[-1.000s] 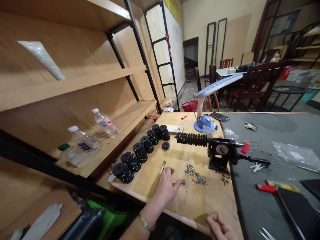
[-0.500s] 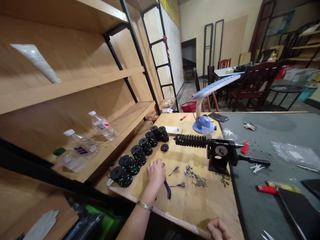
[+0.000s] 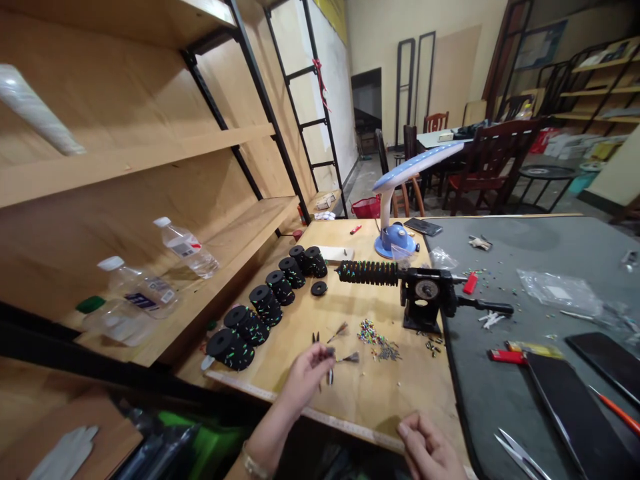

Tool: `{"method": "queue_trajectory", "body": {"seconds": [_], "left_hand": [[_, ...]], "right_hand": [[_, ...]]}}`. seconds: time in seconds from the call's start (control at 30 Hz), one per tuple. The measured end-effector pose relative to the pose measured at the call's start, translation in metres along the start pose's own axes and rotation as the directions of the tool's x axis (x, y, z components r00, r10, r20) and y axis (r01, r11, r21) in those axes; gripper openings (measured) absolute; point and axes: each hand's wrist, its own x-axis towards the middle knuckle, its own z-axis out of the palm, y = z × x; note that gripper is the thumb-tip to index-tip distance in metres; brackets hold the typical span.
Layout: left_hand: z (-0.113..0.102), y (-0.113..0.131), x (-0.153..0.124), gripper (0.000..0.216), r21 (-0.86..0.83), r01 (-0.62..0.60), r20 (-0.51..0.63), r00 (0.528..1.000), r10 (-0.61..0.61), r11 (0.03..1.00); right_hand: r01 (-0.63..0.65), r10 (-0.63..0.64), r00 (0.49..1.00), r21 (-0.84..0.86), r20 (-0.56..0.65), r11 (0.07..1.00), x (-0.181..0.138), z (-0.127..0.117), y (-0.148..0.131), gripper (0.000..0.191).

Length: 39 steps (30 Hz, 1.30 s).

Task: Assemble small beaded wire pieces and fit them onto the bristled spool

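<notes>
My left hand (image 3: 311, 368) is raised over the front of the wooden bench, thumb and fingers pinched together at a small dark grey bit I cannot make out. Beneath it lie pliers (image 3: 315, 338), partly covered by the hand. Two bundles of fine bristles or wires (image 3: 349, 358) lie just beyond its fingertips. My right hand (image 3: 425, 443) is at the bench's front edge with curled fingers and thumb against the index; whatever they hold, if anything, is hidden. Ahead are a pile of coloured beads (image 3: 369, 332) and small grey pieces (image 3: 388, 351).
Black speckled spools (image 3: 231, 350) line the left side. A hand-cranked winder (image 3: 423, 297) carries a row of speckled discs (image 3: 369, 272). Behind it stands a blue lamp (image 3: 393, 237). Tweezers (image 3: 520, 453), a red lighter (image 3: 506, 357) and a phone (image 3: 424, 227) lie on the right and back. Shelves with bottles (image 3: 187, 247) flank the left.
My left hand has lifted and come back toward me, uncovering the pliers' jaws. My right hand has come further into view. The view has shifted slightly to the right.
</notes>
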Motion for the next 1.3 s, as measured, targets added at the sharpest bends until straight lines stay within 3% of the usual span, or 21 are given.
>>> {"method": "queue_trajectory", "body": {"seconds": [0.07,0.17,0.27,0.4,0.7,1.1,1.3], "left_hand": [[0.021,0.004,-0.027,0.022,-0.210,0.128,0.175,0.980,-0.091,0.969],[0.050,0.007,-0.058,0.031,-0.484,0.340,0.376,0.913,-0.159,0.807],[0.068,0.008,-0.074,0.033,-0.553,0.421,0.431,0.883,-0.185,0.719],[0.076,0.010,-0.082,0.030,-0.552,0.486,0.455,0.857,-0.244,0.677],[0.079,0.007,-0.090,0.039,-0.463,0.434,0.471,0.859,-0.201,0.773],[0.080,0.009,-0.092,0.037,-0.388,0.341,0.443,0.884,-0.151,0.856],[0.081,0.007,-0.092,0.035,-0.366,0.351,0.459,0.874,-0.161,0.862]], "right_hand": [[0.036,-0.035,0.999,-0.023,0.023,0.999,-0.001,0.003,-0.007,0.053],[0.029,-0.028,0.998,-0.024,0.050,0.999,-0.002,0.005,-0.013,0.051],[0.009,-0.006,0.997,-0.037,0.073,0.999,-0.004,0.004,-0.013,0.052],[-0.028,0.031,0.997,-0.039,0.069,0.999,-0.008,0.002,-0.012,0.056],[-0.002,0.004,0.996,-0.023,0.087,1.000,-0.015,0.004,-0.012,0.053],[0.047,-0.036,0.997,-0.143,0.074,0.989,-0.015,0.005,-0.007,0.049],[0.029,-0.022,0.998,-0.119,0.054,0.993,-0.015,0.006,-0.009,0.046]]}}
